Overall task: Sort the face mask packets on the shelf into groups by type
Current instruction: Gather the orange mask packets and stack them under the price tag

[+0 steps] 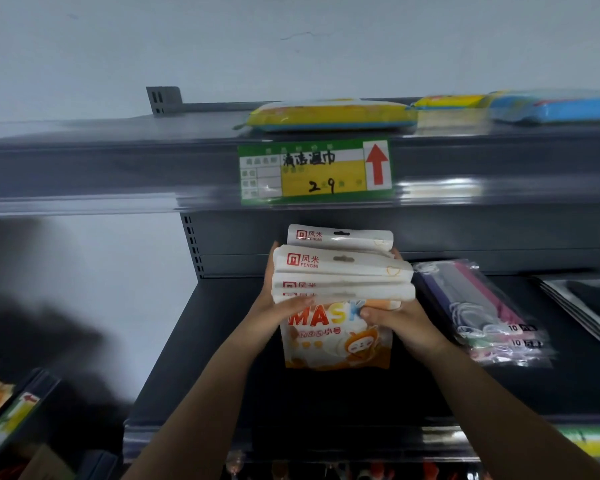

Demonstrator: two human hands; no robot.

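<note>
Above the dark middle shelf point(201, 358), both hands grip one fanned bundle of white mask packets point(340, 271). The left hand point(278, 303) curls its fingers round the bundle's left edge, thumb lying across the front; the right hand point(392, 317) pinches the right side, fingers bent over the lower corner. The packets stand with their long axis running up and down, hang-tabs at the top, the printed front facing the person. All of them look like one type, with the same red logo.

Just beside the right hand, to the right, a pile of clear packets with coloured masks point(482, 313) lies flat on the shelf, and farther right, partly cut off by the frame, is a stack of dark packets point(582, 306). The shelf to the left of the bundle is bare, so the left hand is nearer that space; setting the white group down there looks the likely call.

On the shelf above sit yellow packs point(329, 114) and a blue pack point(565, 107), over a price tag point(314, 171).
</note>
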